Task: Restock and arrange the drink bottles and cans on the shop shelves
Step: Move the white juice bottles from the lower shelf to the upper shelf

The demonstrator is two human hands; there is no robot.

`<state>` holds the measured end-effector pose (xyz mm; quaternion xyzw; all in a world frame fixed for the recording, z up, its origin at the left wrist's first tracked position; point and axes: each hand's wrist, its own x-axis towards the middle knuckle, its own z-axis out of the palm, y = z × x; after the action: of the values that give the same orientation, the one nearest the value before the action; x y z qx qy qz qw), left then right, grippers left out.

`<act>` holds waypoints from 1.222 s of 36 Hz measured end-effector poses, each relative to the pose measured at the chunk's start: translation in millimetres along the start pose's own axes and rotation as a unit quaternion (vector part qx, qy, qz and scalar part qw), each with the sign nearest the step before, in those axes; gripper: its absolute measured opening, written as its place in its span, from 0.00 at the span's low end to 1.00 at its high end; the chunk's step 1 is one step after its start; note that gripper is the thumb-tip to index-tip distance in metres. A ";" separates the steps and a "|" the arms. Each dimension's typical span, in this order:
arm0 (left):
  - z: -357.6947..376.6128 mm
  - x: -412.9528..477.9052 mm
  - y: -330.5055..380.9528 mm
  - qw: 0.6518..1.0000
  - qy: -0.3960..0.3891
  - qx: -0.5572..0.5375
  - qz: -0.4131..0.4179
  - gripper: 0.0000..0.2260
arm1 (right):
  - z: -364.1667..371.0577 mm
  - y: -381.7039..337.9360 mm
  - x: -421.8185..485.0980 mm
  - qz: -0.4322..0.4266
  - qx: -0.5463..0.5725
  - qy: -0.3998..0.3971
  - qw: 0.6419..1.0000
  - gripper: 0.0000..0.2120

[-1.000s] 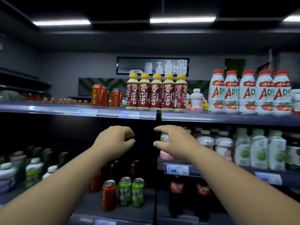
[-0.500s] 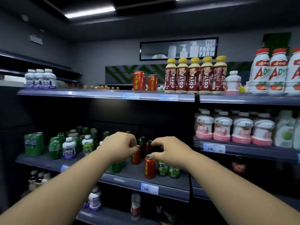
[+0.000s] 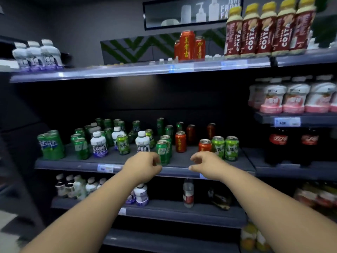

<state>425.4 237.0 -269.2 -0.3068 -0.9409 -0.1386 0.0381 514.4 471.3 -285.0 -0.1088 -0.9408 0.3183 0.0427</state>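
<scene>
The left hand (image 3: pixel 141 168) partly hides a green can (image 3: pixel 162 147).

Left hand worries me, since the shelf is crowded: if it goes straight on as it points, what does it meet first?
Probably the front green can just beyond the left hand; depth is unclear in this view.

both arms stretched out forward, bare forearms, left hand (image 3: pixel 144 166) and right hand (image 3: pixel 207 164) side by side, palms down, fingers loosely curled, holding nothing
</scene>
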 end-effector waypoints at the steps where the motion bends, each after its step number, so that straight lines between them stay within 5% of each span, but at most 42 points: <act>1: 1.2 1.9 -7.3 1.000 0.000 -0.008 0.002 0.08 | 6.8 -2.7 2.3 0.002 0.004 0.004 1.000 0.23; 12: 29.1 50.1 -63.8 0.999 -0.007 -0.044 0.005 0.07 | 53.6 -36.6 60.2 -0.020 -0.025 -0.016 0.999 0.24; 32: 26.4 103.2 -236.4 0.988 0.000 -0.024 -0.155 0.10 | 167.5 -137.7 241.9 -0.157 -0.005 -0.129 0.979 0.24; 44: 14.7 145.9 -369.2 0.991 0.006 -0.029 -0.129 0.10 | 242.8 -211.8 318.1 -0.133 0.008 -0.116 0.984 0.24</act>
<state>90.6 38.3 -348.0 -0.1835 -0.9679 -0.1709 0.0166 131.1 238.1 -345.3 0.0555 -0.9429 0.3276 -0.0238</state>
